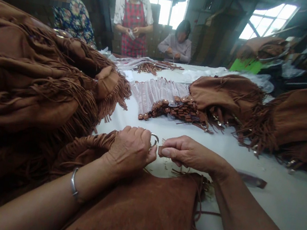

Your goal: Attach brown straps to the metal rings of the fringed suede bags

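Note:
My left hand (129, 150) is closed around a metal ring (155, 137), whose curved edge shows past the fingers. Just to its right, my right hand (191, 153) pinches a small brown leather tab (160, 150) between thumb and fingers. A narrow gap separates ring and tab. Below both hands lies a brown suede bag (150, 213) with fringe along its right side. A thick bunch of brown fringe or braided cord (85, 148) runs up to my left wrist. My fingers hide most of what each hand grips.
A tall heap of fringed brown suede bags (30, 69) rises at the left. More bags (228, 92) lie at the right. Plastic-wrapped straps (160, 92) sit mid-table. A wrapped strip (251, 180) lies beyond my right forearm. Several people are at the far side, including one in a checked apron (135, 28).

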`<state>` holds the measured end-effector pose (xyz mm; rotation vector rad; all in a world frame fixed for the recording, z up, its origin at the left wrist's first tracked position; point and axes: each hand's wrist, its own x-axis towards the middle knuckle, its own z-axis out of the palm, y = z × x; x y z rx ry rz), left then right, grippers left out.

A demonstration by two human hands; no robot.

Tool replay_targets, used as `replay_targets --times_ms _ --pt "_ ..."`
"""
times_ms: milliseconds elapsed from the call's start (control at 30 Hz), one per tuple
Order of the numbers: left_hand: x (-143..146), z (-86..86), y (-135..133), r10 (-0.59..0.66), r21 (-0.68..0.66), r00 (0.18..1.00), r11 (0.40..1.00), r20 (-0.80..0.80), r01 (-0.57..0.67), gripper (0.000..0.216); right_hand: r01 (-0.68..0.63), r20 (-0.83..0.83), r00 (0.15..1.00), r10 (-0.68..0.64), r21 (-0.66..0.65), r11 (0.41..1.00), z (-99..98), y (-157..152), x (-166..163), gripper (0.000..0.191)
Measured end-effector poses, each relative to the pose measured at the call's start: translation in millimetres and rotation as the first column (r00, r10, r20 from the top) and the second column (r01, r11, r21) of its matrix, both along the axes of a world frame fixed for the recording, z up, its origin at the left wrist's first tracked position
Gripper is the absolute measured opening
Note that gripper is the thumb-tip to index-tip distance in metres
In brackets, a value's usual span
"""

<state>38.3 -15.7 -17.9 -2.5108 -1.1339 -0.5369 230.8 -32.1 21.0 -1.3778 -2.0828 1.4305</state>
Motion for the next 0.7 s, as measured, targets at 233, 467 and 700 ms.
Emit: replay_targets --times_ms 233,467,700 --pt "-1 -4.8 3 -0.102 -0.035 0.995 0.994 -0.009 0.101 0.019 0.008 0.006 1.000 -0.008 0.050 0.999 -2.8 1 0 0.031" --pt "-4 -2.7 4 -0.129 -0.062 0.991 0.990 -0.043 0.126 0.017 0.059 -0.042 0.998 -0.056 0.073 0.996 -7.6 1 -3 0.029" --pt "-6 -1.8 8 -0.209 -0.072 0.975 0.976 -0.078 0.204 0.018 0.173 -0.016 0.985 -0.174 0.207 0.963 -8.6 -1 -12 0.027"
